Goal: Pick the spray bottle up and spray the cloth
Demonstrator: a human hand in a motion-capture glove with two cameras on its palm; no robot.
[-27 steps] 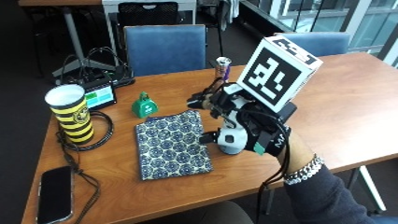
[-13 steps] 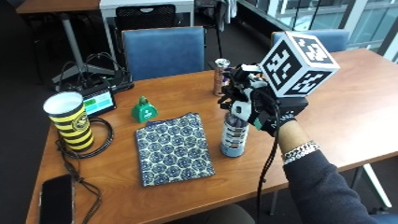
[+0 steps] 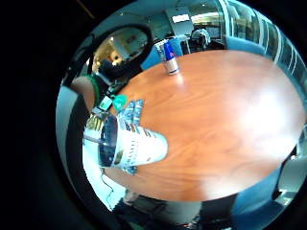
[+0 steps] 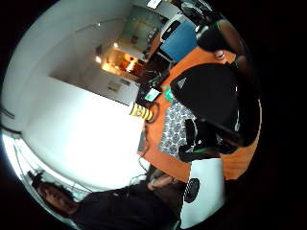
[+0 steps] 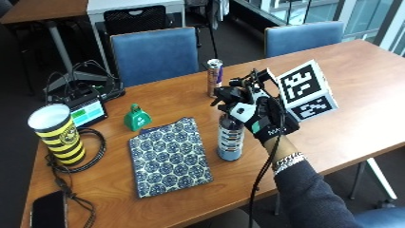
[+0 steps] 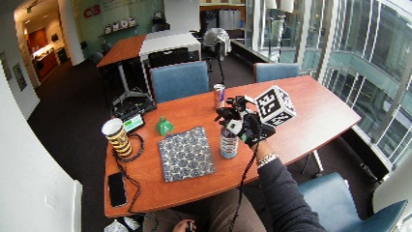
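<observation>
Spray bottle (image 5: 230, 137) stands upright, right hand (image 5: 256, 111) gripping its top.

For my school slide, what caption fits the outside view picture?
A gloved right hand grips the top of a spray bottle standing beside a patterned cloth on a wooden table.

We see the right hand (image 5: 263, 116) in a black glove with white plastic parts, metal link bracelet (image 5: 288, 161), dark sleeve (image 5: 313, 199).
</observation>
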